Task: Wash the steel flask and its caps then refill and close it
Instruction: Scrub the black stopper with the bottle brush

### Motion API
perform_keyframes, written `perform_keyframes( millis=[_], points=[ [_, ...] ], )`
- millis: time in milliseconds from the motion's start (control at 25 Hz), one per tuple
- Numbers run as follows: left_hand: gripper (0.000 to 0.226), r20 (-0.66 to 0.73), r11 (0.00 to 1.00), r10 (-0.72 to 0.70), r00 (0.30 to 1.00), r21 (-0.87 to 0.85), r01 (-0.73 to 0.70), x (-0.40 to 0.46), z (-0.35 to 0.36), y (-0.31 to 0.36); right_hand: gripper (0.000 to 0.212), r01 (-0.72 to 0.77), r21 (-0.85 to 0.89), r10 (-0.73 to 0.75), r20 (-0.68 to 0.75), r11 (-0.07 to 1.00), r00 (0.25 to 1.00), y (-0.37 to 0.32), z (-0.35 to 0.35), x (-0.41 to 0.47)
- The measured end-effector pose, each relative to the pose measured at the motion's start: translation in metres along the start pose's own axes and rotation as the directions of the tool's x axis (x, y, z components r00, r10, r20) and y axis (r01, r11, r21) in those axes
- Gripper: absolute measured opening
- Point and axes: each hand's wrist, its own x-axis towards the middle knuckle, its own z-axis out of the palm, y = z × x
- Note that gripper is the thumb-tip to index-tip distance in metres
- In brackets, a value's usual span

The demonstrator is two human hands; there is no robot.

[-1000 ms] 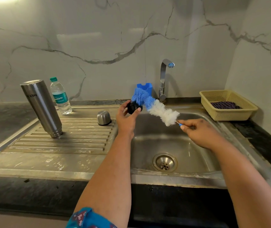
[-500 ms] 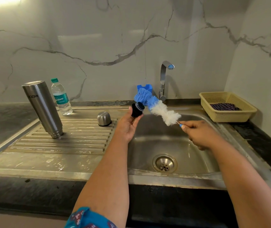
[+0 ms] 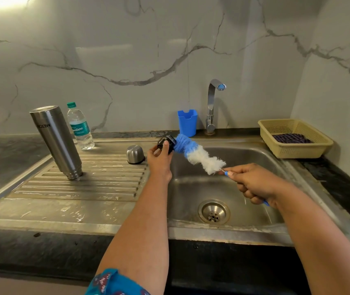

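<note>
Head view: the left hand has its grip pinched on a small black plastic inner cap, held at the sink's left edge beside the draining board. The right hand has its grip clamped round the blue handle of a long bottle brush with blue and white bristles, whose blue tip touches the cap.

Half a second ago the cap sat higher, in front of the blue plastic holder, with the brush crossing behind it; now the cap is lower and further left, and the brush tip meets it squarely. That looks like scrubbing of the inner cap under way, so the washing stage is probably well along.

The tall steel flask stands mouth-down and tilted on the ribbed draining board, apparently draining. The small domed steel outer cap sits nearby on the same board. A clear plastic water bottle with a green cap stands behind the flask, likely for the refill. The tap shows no stream.
</note>
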Motion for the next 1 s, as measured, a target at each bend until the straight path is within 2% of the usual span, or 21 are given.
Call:
perform_keyframes(
  millis=[120, 200, 240, 320, 400, 440, 560, 680, 800, 920, 1000],
  points=[
    [0.042, -0.123, 0.926, 0.194, 0.973, 0.351, -0.140, 0.006, -0.009, -0.003, 0.022, -0.016, 0.004, 0.016, -0.002, 1.000, 1.000, -0.001, -0.001, -0.002],
    [0.044, -0.155, 0.885, 0.224, 0.962, 0.447, -0.134, 0.006, -0.014, -0.004, 0.021, 0.017, 0.019, -0.016, -0.053, 1.000, 0.998, -0.002, -0.005, -0.003],
    [0.047, -0.151, 0.878, 0.219, 0.964, 0.462, -0.127, 0.006, -0.015, -0.004, 0.020, 0.048, -0.005, -0.048, -0.095, 0.999, 0.994, -0.002, -0.006, -0.002],
    [0.054, -0.108, 0.858, 0.218, 0.970, 0.494, -0.138, 0.004, -0.012, -0.005, 0.025, 0.127, -0.196, -0.161, -0.169, 0.972, 0.972, 0.000, -0.007, 0.003],
    [0.056, -0.064, 0.838, 0.217, 0.974, 0.524, -0.152, 0.001, -0.008, -0.006, 0.031, 0.161, -0.412, -0.248, -0.167, 0.897, 0.954, 0.002, -0.005, 0.008],
    [0.055, -0.038, 0.835, 0.212, 0.977, 0.526, -0.161, 0.000, -0.006, -0.006, 0.033, 0.152, -0.458, -0.256, -0.175, 0.876, 0.951, 0.003, -0.004, 0.011],
    [0.046, 0.062, 0.835, 0.196, 0.979, 0.513, -0.200, -0.004, -0.002, -0.005, 0.034, 0.089, -0.507, -0.238, -0.237, 0.857, 0.942, 0.007, -0.008, 0.015],
    [0.048, 0.077, 0.780, 0.229, 0.970, 0.581, -0.230, -0.003, -0.003, -0.005, 0.034, 0.090, -0.496, -0.247, -0.260, 0.864, 0.934, 0.005, -0.011, 0.012],
    [0.044, 0.040, 0.722, 0.267, 0.963, 0.653, -0.227, 0.000, -0.010, -0.007, 0.032, 0.158, -0.446, -0.261, -0.181, 0.881, 0.948, 0.001, -0.010, 0.009],
    [0.044, 0.111, 0.627, 0.268, 0.957, 0.734, -0.261, -0.003, -0.007, -0.009, 0.032, 0.151, -0.467, -0.249, -0.154, 0.871, 0.956, 0.003, -0.009, 0.010],
    [0.045, 0.125, 0.610, 0.275, 0.953, 0.743, -0.274, -0.004, -0.006, -0.008, 0.032, 0.160, -0.449, -0.251, -0.149, 0.879, 0.956, 0.003, -0.012, 0.009]
  ],
)
